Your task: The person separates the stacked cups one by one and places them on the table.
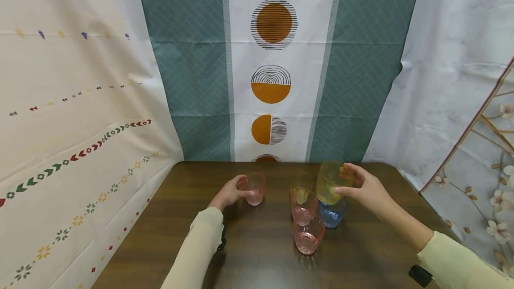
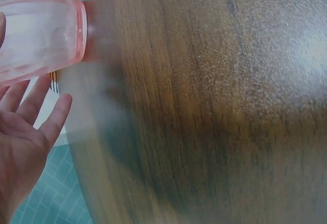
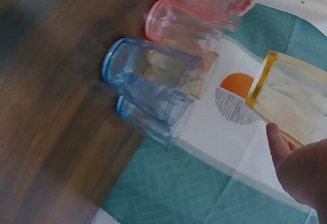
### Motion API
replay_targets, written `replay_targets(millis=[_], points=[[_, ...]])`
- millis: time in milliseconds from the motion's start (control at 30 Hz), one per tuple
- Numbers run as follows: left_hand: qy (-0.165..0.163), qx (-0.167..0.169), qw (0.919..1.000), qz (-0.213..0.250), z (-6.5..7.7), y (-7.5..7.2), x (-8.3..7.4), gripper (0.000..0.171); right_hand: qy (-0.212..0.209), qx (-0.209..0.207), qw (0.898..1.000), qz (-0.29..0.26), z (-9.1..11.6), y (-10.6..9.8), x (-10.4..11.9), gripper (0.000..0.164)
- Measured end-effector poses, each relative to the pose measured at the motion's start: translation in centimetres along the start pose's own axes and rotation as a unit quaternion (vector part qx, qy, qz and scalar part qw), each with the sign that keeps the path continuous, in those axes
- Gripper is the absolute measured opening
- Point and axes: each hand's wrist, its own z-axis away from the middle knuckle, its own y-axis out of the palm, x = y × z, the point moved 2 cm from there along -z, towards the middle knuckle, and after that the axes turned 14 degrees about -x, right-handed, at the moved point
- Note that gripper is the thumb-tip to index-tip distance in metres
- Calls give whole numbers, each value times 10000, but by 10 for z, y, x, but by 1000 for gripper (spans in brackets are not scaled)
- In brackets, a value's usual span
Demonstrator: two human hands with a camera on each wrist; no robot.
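My left hand [image 1: 232, 192] grips a pink glass [image 1: 257, 184] at the far left of the group, thumb on the near side. In the left wrist view its base faces the tabletop; I cannot tell whether they touch. Over at the right, my right hand [image 1: 368, 189] holds a yellow glass [image 1: 328, 186] between thumb and fingers. This glass is raised above a blue glass [image 1: 332, 215]. The right wrist view shows a second blue glass [image 3: 145, 124] beside the first.
Left of the blue glass, two pink glasses [image 1: 308, 237] and another yellow glass [image 1: 301, 179] stand close in a row on the dark wooden table [image 1: 257, 253]. Patterned cloths hang behind and at both sides.
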Motion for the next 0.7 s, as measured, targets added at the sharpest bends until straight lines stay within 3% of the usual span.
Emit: replay_targets(millis=[700], points=[[-44,15,10000,-34,2,1,-2,79,-305,-65,9992,250,20,-8,-26,83]])
